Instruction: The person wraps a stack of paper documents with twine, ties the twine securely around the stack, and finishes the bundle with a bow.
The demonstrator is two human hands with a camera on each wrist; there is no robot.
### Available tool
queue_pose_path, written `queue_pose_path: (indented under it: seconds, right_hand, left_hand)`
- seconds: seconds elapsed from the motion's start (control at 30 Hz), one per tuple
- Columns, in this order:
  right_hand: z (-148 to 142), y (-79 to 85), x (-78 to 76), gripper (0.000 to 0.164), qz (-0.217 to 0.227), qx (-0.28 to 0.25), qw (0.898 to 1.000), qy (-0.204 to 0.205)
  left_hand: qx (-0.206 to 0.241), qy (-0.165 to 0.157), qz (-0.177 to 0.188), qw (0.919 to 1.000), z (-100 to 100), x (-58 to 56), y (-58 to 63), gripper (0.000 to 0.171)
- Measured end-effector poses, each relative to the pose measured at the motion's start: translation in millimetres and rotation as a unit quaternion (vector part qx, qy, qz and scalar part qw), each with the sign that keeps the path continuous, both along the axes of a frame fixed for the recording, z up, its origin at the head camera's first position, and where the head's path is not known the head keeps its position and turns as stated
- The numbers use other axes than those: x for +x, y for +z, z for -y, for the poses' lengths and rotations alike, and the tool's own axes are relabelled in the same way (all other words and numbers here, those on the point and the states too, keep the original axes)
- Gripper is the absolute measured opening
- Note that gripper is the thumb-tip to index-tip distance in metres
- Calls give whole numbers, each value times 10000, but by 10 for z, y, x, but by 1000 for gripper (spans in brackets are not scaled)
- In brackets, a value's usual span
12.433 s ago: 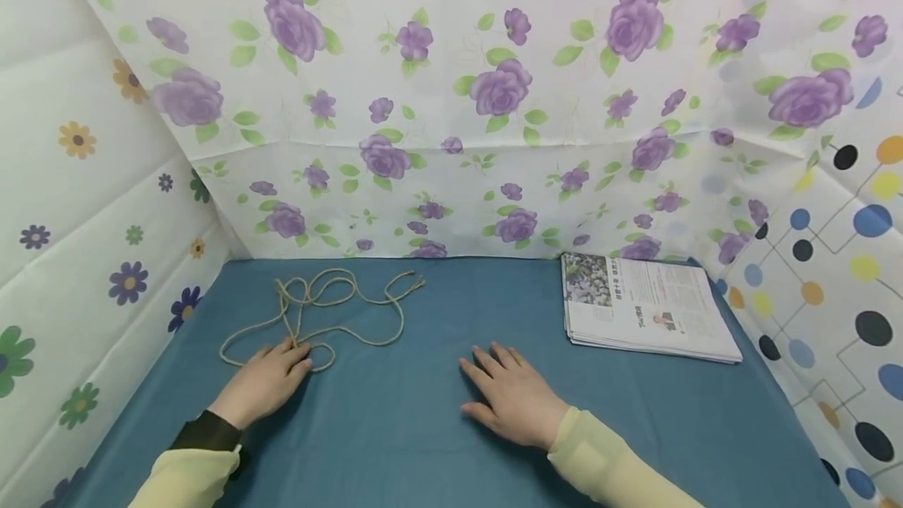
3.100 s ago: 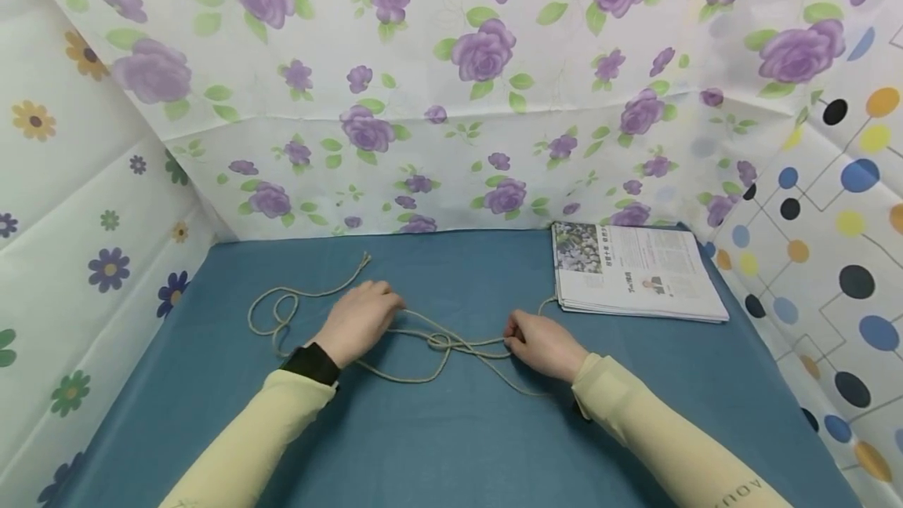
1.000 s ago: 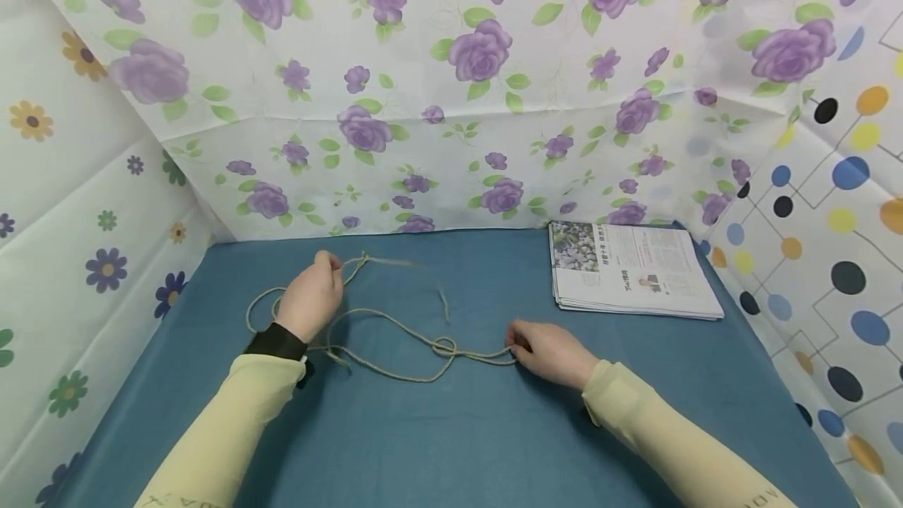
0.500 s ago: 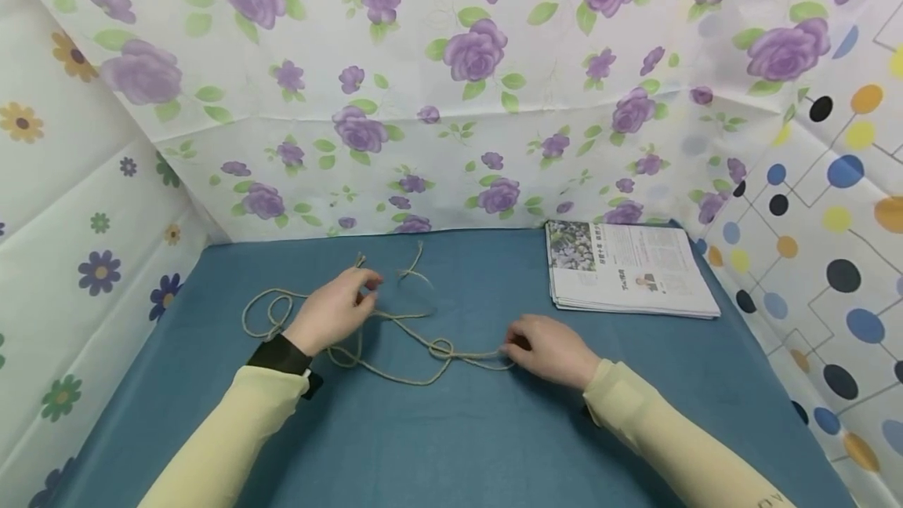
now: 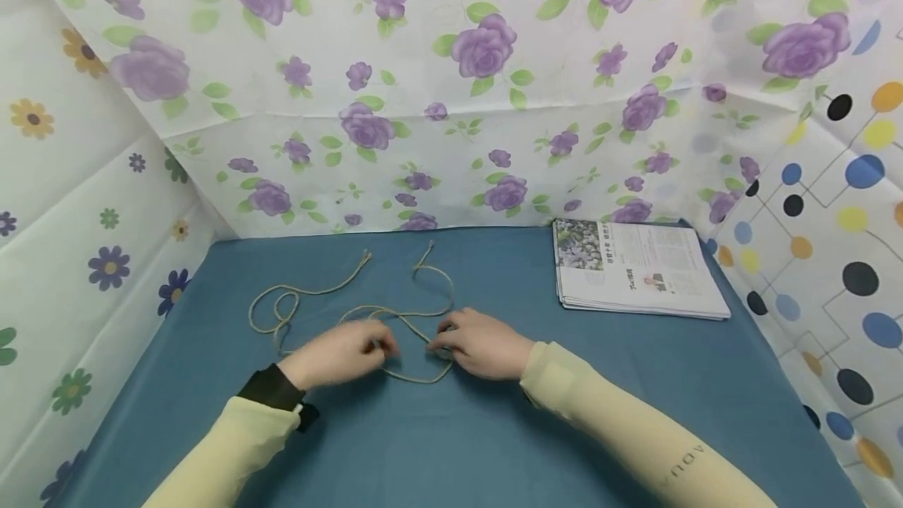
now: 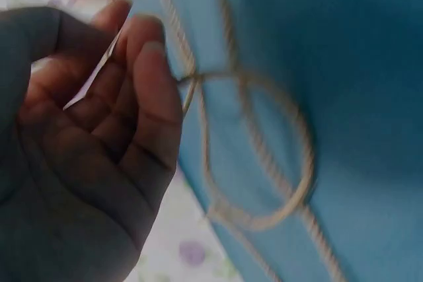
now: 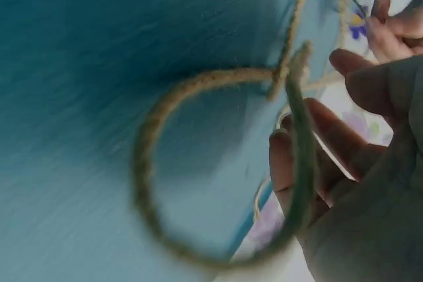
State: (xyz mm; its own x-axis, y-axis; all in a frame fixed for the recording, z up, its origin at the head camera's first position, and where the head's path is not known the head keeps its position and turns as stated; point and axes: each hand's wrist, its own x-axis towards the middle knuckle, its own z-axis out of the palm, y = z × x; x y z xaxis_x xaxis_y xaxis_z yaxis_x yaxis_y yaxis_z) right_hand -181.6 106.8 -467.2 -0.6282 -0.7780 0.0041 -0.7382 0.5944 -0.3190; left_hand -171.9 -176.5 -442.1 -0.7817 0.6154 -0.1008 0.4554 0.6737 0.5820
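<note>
A thin tan rope (image 5: pixel 423 313) lies in loose loops and crossings on the blue-covered table. My left hand (image 5: pixel 342 353), wrist banded in black, is over the rope's lower strands with loosely bent fingers. In the left wrist view my left hand (image 6: pixel 99 104) is beside a rope loop (image 6: pixel 310 156), and no strand shows between thumb and fingers. My right hand (image 5: pixel 483 343) is over the looped crossing, hiding part of it. The right wrist view has my right hand (image 7: pixel 357 156) with thumb and fingers apart, and a round rope loop (image 7: pixel 142 163) passing in front of its fingers.
A stack of newspapers (image 5: pixel 645 269) lies at the table's back right. Floral sheeting (image 5: pixel 451 100) stands behind the table, with patterned side sheets at left and right. Both free rope ends point to the back of the table.
Over the last second my left hand has come forward and right, away from the rope's end. My right hand has left the bight it pinched and moved left to the crossing.
</note>
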Motion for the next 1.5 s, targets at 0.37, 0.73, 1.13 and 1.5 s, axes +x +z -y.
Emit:
queue_pose_path:
  seconds: [0.37,0.73,1.13,1.5]
  right_hand:
    - [-9,-18,-69,42,-446,212,9967,-649]
    - [-722,-12,-109,7,-1480,-349,9758,-1572]
    - [-993,-131,44,15,-1150,-25,9824,-1474]
    - [-397,-99,67,27,-81,-1167,9713,-2070]
  left_hand:
    - [-622,-523,-526,9953,-48,95,-231,18]
    - [-640,309,-1023,9922,407,-15,-144,3]
    - [-583,673,-1143,9895,193,-25,-144,4]
    - [-299,-92,-915,9953,-610,-69,-145,19]
